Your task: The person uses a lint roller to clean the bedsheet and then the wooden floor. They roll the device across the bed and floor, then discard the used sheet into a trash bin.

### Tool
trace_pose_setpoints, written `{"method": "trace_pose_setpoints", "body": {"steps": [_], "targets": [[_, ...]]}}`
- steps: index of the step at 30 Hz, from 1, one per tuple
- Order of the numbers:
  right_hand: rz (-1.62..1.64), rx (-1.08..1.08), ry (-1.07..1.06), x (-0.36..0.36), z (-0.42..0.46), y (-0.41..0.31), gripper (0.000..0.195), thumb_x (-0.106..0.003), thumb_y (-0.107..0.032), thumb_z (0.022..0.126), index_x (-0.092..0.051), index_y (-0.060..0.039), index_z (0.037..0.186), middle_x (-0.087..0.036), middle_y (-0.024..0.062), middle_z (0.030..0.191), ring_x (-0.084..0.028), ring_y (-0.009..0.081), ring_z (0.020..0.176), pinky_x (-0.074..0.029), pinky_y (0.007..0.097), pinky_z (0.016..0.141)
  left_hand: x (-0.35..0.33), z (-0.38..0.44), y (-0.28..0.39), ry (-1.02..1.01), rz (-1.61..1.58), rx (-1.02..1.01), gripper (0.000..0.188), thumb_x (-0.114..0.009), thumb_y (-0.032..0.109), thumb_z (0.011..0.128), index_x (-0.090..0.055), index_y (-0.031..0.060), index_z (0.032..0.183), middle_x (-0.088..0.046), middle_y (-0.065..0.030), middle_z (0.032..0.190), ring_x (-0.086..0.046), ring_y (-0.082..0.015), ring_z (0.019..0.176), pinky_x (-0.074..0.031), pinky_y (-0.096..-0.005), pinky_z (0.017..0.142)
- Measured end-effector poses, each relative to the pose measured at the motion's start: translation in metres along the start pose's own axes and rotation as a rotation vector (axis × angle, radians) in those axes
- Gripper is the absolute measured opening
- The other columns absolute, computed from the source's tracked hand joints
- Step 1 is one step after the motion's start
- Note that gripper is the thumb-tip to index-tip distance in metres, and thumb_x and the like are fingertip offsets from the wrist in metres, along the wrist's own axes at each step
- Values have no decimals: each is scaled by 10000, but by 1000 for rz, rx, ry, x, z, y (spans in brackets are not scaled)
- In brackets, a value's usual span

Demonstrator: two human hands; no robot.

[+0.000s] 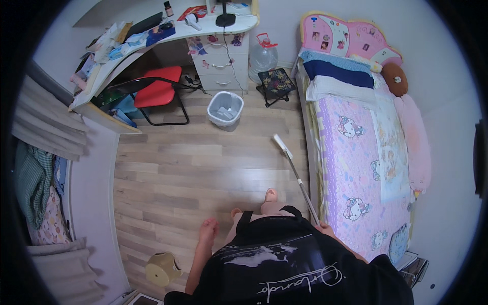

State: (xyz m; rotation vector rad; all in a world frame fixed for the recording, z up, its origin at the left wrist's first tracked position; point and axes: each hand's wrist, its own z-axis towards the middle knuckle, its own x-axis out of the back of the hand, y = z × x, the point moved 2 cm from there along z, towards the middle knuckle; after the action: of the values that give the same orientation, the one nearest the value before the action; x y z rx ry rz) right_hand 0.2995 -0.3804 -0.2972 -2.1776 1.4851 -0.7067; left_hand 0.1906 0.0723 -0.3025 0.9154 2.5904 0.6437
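Note:
My right hand [325,228] is closed around the upper end of a long metal pole [303,190], beside the edge of the bed. The pole slants away to a narrow white flat mop head [283,146] on the wood-look floor [183,164], between the waste bin and the bed. My left hand [209,229] hangs on the left of my body over the floor. It touches no object, and its fingers look loosely curled; whether they are closed cannot be told.
A lined waste bin [225,110], a red folding chair [158,87], a folding stool [276,84] and a large plastic bottle [263,57] stand ahead. The bed [354,152] runs along the right. A beige plastic stool [162,268] sits behind on the left.

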Motion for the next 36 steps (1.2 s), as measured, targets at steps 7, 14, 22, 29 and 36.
{"method": "trace_pose_setpoints", "body": {"steps": [7, 14, 22, 29, 36], "targets": [[265, -45, -149, -18, -65, -31, 59, -539, -98, 792, -539, -72, 845, -540, -25, 693, -504, 59, 597, -416, 201, 533, 4, 4, 13, -6, 52, -52, 156, -508, 87, 772, -486, 66, 925, -517, -14, 680, -457, -79, 485, -349, -191, 381], [346, 16, -286, 7, -93, -15, 88, -570, -73, 773, -524, -77, 849, -532, -42, 722, -496, 48, 614, -417, 183, 562, -67, 29, 68, -296, 353, -245, 249, -514, 64, 730, -500, 38, 977, -532, -22, 728, -464, -80, 554, -362, -191, 445], [100, 224, -102, -19, -139, -99, 55, -582, -98, 770, -558, -62, 803, -537, -42, 700, -485, 54, 621, -393, 200, 555, -245, -3, 211, -586, 380, -701, 246, -467, 212, 831, -463, 64, 1028, -515, 5, 778, -438, -52, 606, -348, -182, 471], [-225, 329, 143, -18, -86, -99, 89, -576, -129, 758, -568, -40, 756, -537, 0, 647, -484, 85, 571, -390, 236, 526, -323, -47, 328, -614, -12, -797, 380, -396, 407, 848, -407, 97, 1067, -526, -49, 873, -494, -119, 722, -408, -255, 582], [-471, 338, 301, -15, -16, -71, 143, -567, -158, 746, -573, -21, 705, -532, 45, 587, -482, 116, 513, -387, 270, 494, -310, -91, 318, -759, -460, -776, 331, -371, 429, 855, -355, 112, 761, -280, 46, 470, -259, -47, 341, -260, -203, 323]]}}
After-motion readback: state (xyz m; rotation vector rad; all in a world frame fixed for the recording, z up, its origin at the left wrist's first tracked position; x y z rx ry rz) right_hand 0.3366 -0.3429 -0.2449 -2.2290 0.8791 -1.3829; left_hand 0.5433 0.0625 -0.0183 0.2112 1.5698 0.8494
